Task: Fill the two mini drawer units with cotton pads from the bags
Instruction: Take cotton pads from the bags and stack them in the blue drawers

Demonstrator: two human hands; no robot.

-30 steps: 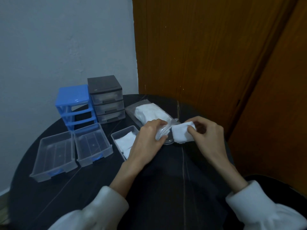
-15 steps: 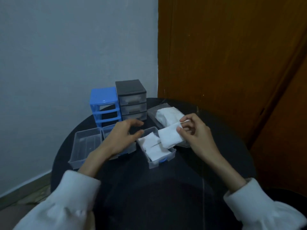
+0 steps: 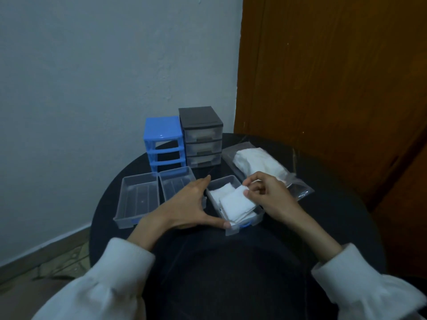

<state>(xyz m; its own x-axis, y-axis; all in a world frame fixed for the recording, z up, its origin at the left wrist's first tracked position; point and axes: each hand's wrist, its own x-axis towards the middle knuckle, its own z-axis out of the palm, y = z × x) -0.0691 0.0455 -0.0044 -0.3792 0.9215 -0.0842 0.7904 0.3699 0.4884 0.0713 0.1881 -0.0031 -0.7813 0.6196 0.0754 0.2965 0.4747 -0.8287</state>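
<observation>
A clear drawer (image 3: 233, 230) lies on the round black table (image 3: 231, 273), holding white cotton pads. My right hand (image 3: 268, 195) pinches a stack of cotton pads (image 3: 236, 204) and holds it over this drawer. My left hand (image 3: 187, 209) rests against the drawer's left side, thumb at its front corner and fingers along its wall. A clear bag of cotton pads (image 3: 258, 163) lies behind my right hand. The blue drawer unit (image 3: 163, 142) stands with its slots empty. Next to it stands the grey drawer unit (image 3: 201, 135) with three drawers in place.
Two more clear drawers (image 3: 138, 199) (image 3: 175, 181) lie side by side left of the one I hold, with nothing in them. A grey wall stands behind the units and a brown wooden door (image 3: 323, 88) to the right. The table's left edge drops to the floor.
My right hand pulled the stack of pads out of the bag and brought it left over the drawer. My left hand let go of the bag and moved to the drawer's side.
</observation>
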